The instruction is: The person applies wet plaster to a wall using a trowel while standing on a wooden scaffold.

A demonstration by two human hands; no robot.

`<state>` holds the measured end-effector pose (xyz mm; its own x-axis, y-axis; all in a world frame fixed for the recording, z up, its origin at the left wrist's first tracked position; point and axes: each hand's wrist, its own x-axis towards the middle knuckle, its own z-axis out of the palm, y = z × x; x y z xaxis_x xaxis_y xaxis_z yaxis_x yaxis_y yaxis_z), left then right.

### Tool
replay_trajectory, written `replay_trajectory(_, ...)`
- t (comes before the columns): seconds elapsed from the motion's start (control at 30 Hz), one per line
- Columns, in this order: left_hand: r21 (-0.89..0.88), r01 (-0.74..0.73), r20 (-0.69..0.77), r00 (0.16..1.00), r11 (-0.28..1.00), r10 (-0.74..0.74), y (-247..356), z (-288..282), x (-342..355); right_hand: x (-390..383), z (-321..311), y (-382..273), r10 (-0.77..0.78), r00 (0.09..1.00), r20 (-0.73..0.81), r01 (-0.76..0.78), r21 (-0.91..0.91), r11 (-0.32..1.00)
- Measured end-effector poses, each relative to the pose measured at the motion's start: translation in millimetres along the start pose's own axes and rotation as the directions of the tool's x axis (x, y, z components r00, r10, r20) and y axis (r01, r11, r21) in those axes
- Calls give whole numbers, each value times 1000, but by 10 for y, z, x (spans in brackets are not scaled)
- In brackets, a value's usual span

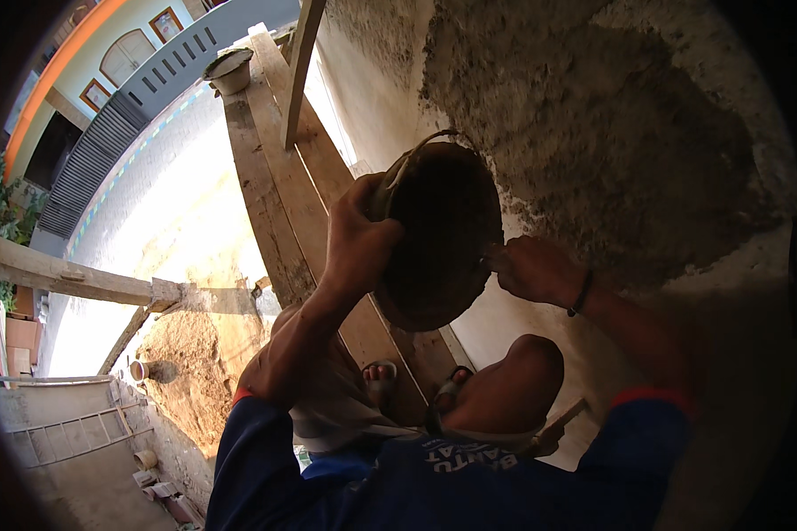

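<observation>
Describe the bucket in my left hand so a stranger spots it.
Find the long brown wooden planks underfoot. Over them, your bare left hand grips a round, dark bucket. Unlike the grey bucket standing at the planks' far end, it's held tipped.

Worn, stained wooden planks [270,199] run side by side as a narrow scaffold walkway. A bucket [232,80] stands at their far end, and the person's two sandaled feet [380,380] rest on the near stretch of boards.
</observation>
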<state>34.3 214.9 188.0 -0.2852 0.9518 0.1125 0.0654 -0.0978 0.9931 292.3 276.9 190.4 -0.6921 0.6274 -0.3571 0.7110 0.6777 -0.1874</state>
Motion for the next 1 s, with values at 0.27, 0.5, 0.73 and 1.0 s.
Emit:
replay_trajectory(0.27,18,28,-44,999,999,-27,49,101,-32,141,631,-130,-95,928,-361,278,497,822)
replay_trajectory(0.5,-227,123,-147,976,966,-159,-160,-75,-16,151,490,62,33,960,-279,50,285,957)
replay_trajectory(0.73,-301,211,-176,946,930,-272,-273,-107,71,87,18,28,140,968,-208,-90,234,968)
replay_trajectory(1.0,-513,81,-273,929,855,-251,-377,-420,138,-77,-1184,-369,75,925,-373,62,340,938)
